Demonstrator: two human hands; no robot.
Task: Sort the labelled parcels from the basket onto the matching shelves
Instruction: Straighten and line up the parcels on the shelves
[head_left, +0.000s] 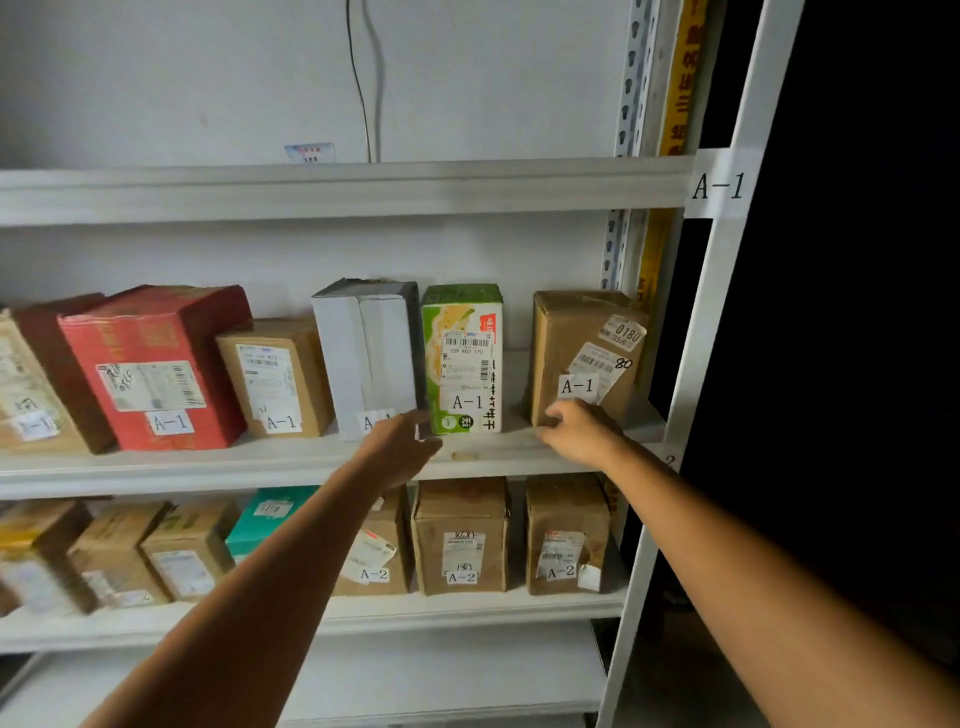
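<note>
Six parcels are stood on the A-1 shelf (208, 462). The lower left corner of the rightmost brown box (571, 332) is pinched by the right hand (576, 431). The left hand (402, 441) is held at the base of the one green carton (462, 312); whether it grips cannot be told.

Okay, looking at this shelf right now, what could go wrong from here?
The tall green-and-white carton stands narrow and upright near the front edge of the white metal shelf; the left hand at its base could tip it. The brown cardboard box labelled A-1 stands alone; a nudge from the right hand at its lower corner might turn its label away.
</note>
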